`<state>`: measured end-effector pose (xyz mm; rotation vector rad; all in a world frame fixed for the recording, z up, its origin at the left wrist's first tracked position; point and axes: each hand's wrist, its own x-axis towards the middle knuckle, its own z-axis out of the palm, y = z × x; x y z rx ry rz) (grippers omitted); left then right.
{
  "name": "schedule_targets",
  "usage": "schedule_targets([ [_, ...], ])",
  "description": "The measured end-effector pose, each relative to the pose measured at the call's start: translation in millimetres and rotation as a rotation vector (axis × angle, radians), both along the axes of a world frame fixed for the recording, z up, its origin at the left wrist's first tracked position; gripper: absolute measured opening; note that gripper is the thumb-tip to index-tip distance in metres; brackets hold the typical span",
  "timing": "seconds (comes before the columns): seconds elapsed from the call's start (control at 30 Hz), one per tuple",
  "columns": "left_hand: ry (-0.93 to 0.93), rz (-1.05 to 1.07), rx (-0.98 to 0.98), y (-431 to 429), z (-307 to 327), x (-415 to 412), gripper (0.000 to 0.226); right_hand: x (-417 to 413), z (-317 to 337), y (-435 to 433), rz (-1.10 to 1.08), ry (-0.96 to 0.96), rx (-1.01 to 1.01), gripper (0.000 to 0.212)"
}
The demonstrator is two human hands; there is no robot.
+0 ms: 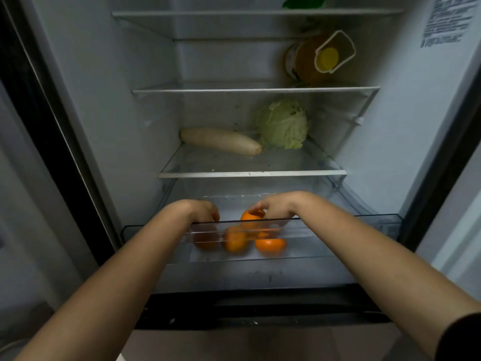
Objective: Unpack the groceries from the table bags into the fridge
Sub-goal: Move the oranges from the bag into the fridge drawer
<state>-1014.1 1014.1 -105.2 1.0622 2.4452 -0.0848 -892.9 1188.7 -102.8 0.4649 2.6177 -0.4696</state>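
Note:
Both my hands reach into the clear crisper drawer (364, 225) at the bottom of the open fridge. My right hand (276, 207) grips an orange (251, 215) just above the drawer's front rim. My left hand (203, 211) curls down into the drawer over a dark orange (205, 241); the rim hides its fingertips, so whether it holds that fruit is unclear. Two more oranges lie in the drawer, one (235, 242) in the middle and one (270, 246) to the right.
On the shelf (252, 174) above lie a white radish (221, 140) and a cabbage (283, 123). A bottle of yellow liquid (317, 58) lies on a higher shelf at the right. A green item (302, 1) sits at the top.

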Motion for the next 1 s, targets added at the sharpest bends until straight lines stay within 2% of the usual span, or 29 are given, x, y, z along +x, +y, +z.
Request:
schedule_targets([
  [0.1, -0.031, -0.022, 0.009, 0, 0, -1, 0.045, 1, 0, 0, -0.036, 0.018, -0.045, 0.067],
  [0.2, -0.029, 0.017, 0.085, -4, 6, 5, 0.051, 3, 3, -1, -0.069, 0.184, -0.024, 0.050],
  [0.27, 0.067, 0.048, 0.301, -11, 13, 9, 0.051, 7, 8, 0, -0.097, 0.354, 0.043, 0.044],
  [0.4, 0.394, 0.067, 0.873, -32, 33, 24, 0.044, 32, 26, -7, -0.100, 0.682, 0.284, 0.040],
  [0.53, 0.717, 0.076, 1.110, -60, 41, 64, 0.048, 57, 32, -24, -0.151, 1.037, 0.318, 0.048],
  [0.63, 0.840, 0.124, 1.159, -80, 24, 99, 0.049, 69, 20, -40, -0.189, 1.231, 0.293, 0.052],
  [0.73, 0.906, 0.185, 1.090, -98, -4, 126, 0.053, 82, -4, -57, -0.190, 1.377, 0.334, 0.053],
  [0.87, 0.882, 0.274, 1.016, -132, -40, 159, 0.058, 105, -41, -87, -0.156, 1.354, 0.406, 0.059],
  [1.0, 0.893, 0.299, 0.974, -188, -47, 193, 0.059, 129, -55, -141, -0.146, 1.344, 0.386, 0.068],
])
